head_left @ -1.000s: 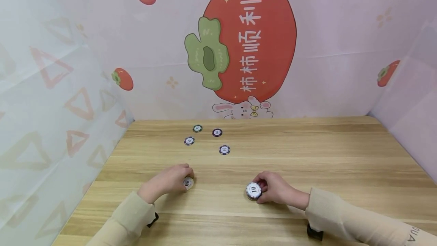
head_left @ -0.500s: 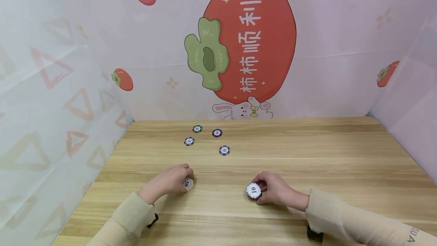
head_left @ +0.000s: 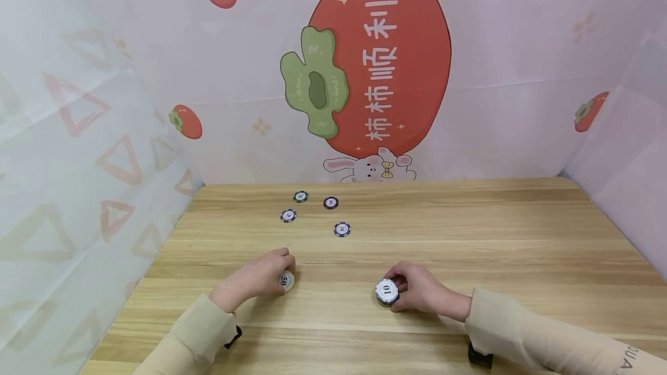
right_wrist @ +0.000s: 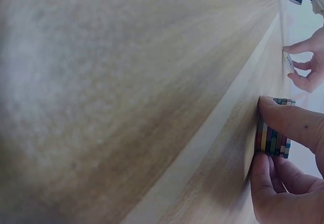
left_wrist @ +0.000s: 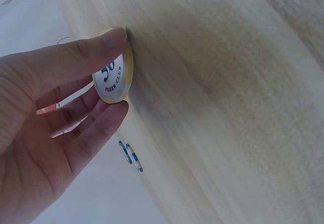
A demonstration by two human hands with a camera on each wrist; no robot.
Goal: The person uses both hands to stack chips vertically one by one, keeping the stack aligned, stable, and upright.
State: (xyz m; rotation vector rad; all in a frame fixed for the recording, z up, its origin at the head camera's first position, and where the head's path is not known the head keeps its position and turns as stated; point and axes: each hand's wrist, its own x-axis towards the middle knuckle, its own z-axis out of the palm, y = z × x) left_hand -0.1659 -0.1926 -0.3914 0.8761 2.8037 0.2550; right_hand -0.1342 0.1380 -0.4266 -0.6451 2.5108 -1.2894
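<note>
Between thumb and fingertips, my left hand (head_left: 255,276) pinches a white-and-yellow poker chip (left_wrist: 115,82) marked 50. The left wrist view shows this chip on or just over the wood; which of the two I cannot tell. To the right, my right hand (head_left: 424,293) grips a stack of poker chips (head_left: 387,291) by its sides. A white-faced chip marked 10 tops the stack. In the right wrist view the stack's edge (right_wrist: 273,138) shows several layers in different colours, with the thumb on one side and fingers on the other.
Farther back on the wooden table (head_left: 469,236) lie single chips: a green-edged one (head_left: 300,197), a dark purple one (head_left: 330,203), a blue-edged one (head_left: 288,216) and another blue-edged one (head_left: 342,229). Printed cloth walls (head_left: 495,132) stand behind and at both sides.
</note>
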